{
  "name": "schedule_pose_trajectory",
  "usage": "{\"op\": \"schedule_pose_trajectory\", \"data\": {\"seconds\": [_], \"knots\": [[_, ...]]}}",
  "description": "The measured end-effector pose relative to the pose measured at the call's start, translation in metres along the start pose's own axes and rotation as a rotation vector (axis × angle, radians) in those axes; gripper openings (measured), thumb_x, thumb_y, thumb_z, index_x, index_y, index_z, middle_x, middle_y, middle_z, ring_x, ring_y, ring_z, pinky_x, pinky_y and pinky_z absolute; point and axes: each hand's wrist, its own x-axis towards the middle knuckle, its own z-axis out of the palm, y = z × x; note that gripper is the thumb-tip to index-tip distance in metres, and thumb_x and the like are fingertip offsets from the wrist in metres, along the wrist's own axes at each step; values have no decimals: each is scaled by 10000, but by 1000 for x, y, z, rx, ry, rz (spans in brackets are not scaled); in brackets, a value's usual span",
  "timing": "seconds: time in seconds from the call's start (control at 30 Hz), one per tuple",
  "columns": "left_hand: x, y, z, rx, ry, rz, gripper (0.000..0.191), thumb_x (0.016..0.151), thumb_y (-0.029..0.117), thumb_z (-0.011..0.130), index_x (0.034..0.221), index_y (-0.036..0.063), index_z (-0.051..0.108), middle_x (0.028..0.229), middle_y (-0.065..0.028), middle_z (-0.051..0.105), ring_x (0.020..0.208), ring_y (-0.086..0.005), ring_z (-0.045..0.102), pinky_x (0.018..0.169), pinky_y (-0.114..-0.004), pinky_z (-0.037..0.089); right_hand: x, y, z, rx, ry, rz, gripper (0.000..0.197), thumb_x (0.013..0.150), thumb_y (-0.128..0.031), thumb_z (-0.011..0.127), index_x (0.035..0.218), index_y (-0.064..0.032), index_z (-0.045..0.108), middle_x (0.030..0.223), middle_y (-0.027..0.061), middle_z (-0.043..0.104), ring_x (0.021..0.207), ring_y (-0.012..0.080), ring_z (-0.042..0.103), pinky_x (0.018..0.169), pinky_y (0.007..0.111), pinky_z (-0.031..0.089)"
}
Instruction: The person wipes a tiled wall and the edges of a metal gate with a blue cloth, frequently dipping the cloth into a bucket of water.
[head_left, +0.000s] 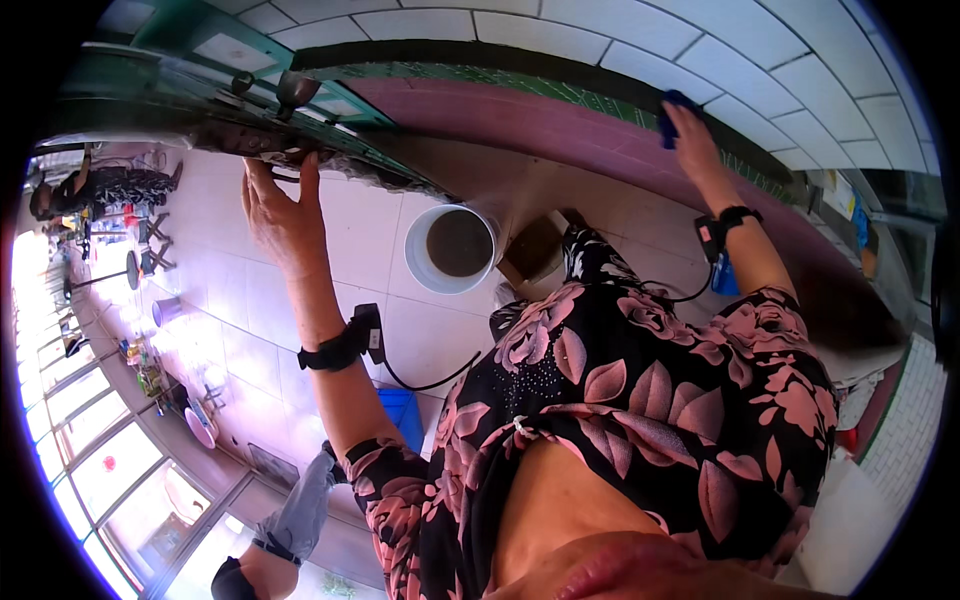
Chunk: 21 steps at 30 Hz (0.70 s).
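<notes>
My left hand (281, 206) grips the lower edge of a green door (150, 101) at its dark metal lock plate (262, 142), beside a door knob (297, 88). Against the dark ledge (480, 56) on the tiled wall, my right hand (694, 146) presses a dark blue cloth (679, 112). Between my arms, on the floor, stands a white bucket (489, 251) with murky grey-brown water (459, 244) in it.
An open cardboard box (536, 251) is beside the bucket, near my legs. A blue container (401, 416) is by my left elbow. One person (281, 532) is at the lower left, another (112, 191) farther off. Small stools (156, 244) stand along the left.
</notes>
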Motion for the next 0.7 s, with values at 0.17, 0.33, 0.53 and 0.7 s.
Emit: {"op": "schedule_pose_trajectory", "data": {"seconds": [0.17, 0.33, 0.53, 0.7], "knots": [[-13, -50, 32, 25, -14, -3, 511, 804, 373, 690, 1097, -29, 570, 1054, -205, 608, 982, -365, 573, 841, -413, 455, 13, -55, 51, 190, 178, -33, 563, 781, 8, 443, 1333, -100, 452, 1283, 166, 507, 1179, 361, 467, 1025, 417, 352], [-35, -98, 24, 28, -173, -166, 480, 830, 404, 656, 1050, -14, 572, 971, -180, 629, 911, -356, 602, 784, -432, 468, 44, -139, 88, 48, 168, -343, 518, 817, -47, 476, 1325, -143, 453, 1254, 122, 526, 1168, 297, 495, 1006, 416, 380], [-29, -147, 14, 211, -199, -147, 492, 858, 443, 612, 1082, 5, 592, 974, -175, 660, 881, -338, 634, 733, -412, 500, -16, -46, 69, 45, 126, -53, 590, 789, -23, 526, 1348, -179, 418, 1263, 125, 515, 1147, 312, 498, 979, 444, 405], [-22, -173, 7, 310, -224, -141, 465, 855, 461, 606, 1028, 28, 606, 911, -146, 679, 801, -322, 654, 688, -421, 505, -108, 53, 41, 14, 197, 312, 629, 774, -1, 550, 1357, -177, 391, 1281, 157, 495, 1147, 354, 490, 984, 415, 399]]}}
